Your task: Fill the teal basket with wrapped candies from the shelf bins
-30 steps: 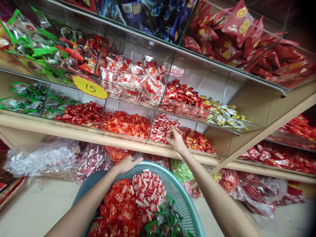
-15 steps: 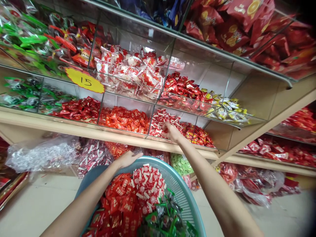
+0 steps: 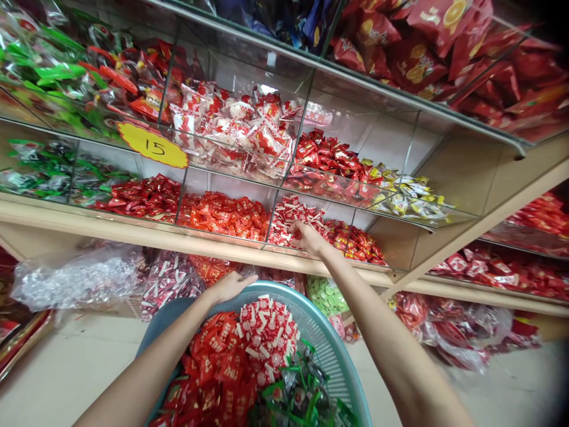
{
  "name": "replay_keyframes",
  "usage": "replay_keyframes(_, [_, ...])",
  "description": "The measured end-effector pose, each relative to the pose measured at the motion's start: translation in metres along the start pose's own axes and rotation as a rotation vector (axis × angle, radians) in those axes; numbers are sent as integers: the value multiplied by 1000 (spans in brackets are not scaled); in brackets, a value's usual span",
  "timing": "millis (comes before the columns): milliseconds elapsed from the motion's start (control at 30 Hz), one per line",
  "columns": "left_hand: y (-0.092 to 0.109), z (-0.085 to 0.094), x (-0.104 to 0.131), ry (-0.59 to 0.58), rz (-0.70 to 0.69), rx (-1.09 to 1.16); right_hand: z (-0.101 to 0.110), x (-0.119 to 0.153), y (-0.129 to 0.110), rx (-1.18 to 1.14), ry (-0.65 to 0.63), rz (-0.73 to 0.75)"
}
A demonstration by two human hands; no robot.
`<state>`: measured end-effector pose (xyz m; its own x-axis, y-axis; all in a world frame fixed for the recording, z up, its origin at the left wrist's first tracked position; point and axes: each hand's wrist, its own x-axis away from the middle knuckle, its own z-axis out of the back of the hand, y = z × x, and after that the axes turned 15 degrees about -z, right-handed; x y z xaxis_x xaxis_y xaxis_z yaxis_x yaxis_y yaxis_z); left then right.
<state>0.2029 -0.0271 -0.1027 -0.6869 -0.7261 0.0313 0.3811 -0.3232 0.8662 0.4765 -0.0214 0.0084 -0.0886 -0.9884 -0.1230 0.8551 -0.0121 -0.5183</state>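
My right hand (image 3: 306,238) reaches into a lower shelf compartment of small red-and-white wrapped candies (image 3: 288,212). Its fingers are curled among them, the tips partly hidden. At the far rim of a blue-green plastic basket (image 3: 340,344), my left hand (image 3: 229,286) grips the edge, its fingers partly out of sight. In the basket lie red-and-white candies (image 3: 269,335), a pile of red packets (image 3: 217,362) and green-and-dark clear-wrapped candies (image 3: 300,391).
Clear dividers split the shelves; orange-red packets (image 3: 224,216) fill the compartment to the left. A wooden ledge (image 3: 213,250) runs above the basket. A yellow price tag (image 3: 152,145) reads 15. Below are plastic bags (image 3: 80,279) and a green candy bag (image 3: 326,296).
My right hand has shifted very slightly to the left among the red-and-white candies. My left hand and the basket stay in place.
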Motion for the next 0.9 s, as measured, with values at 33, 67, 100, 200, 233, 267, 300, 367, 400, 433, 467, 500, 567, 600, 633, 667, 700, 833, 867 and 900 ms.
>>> replay_keyframes(33, [-1,0,0,0,-6,6,0,0,0,-7,-2,4])
replay_keyframes(67, [-2,0,0,2,-13,15,0,1,0,-14,-5,7])
replay_keyframes(100, [-4,-1,-1,4,-19,24,0,1,0,-18,-7,7])
replay_keyframes(200, [-10,-2,-3,10,-19,43,-1,0,0,-23,-14,-1])
replay_keyframes(233, [-11,-2,-3,10,-17,44,-1,0,1,-22,-17,-5])
replay_keyframes(267, [-13,-2,-4,10,-14,43,-1,0,1,-22,-20,-10])
replay_keyframes(300, [-14,-3,-4,11,-14,43,-1,1,1,-22,-23,-14])
replay_keyframes(367, [-15,-3,-5,12,-16,44,-1,1,0,-23,-28,-18])
replay_keyframes(400, [-15,-3,-5,10,-17,45,-1,1,0,-22,-30,-19])
replay_keyframes(433, [-15,-3,-4,8,-16,45,-1,1,0,-21,-32,-19])
replay_keyframes(467, [-15,-3,-4,7,-15,43,-1,1,0,-18,-33,-18])
replay_keyframes(500, [-14,-3,-4,7,-16,40,-1,1,-1,-13,-35,-18])
replay_keyframes(567, [-14,-3,-4,5,-18,28,-1,0,0,-4,-40,-18])
replay_keyframes(600, [-13,-3,-3,2,-21,24,-2,-1,0,-1,-43,-19])
replay_keyframes(633, [-13,-2,-3,0,-23,21,-2,-1,1,2,-45,-19])
replay_keyframes(667, [-13,-2,-3,-5,-26,20,-3,-2,2,3,-46,-18])
replay_keyframes(700, [-12,-2,-3,-9,-27,18,-3,-3,2,5,-46,-16])
replay_keyframes(833, [-11,-2,-3,0,-23,-6,-4,-5,4,11,-48,-2])
replay_keyframes(867, [-10,-2,-3,6,-21,-11,-4,-5,4,11,-54,0])
replay_keyframes(900, [-10,-2,-3,12,-20,-15,-4,-5,4,11,-60,0])
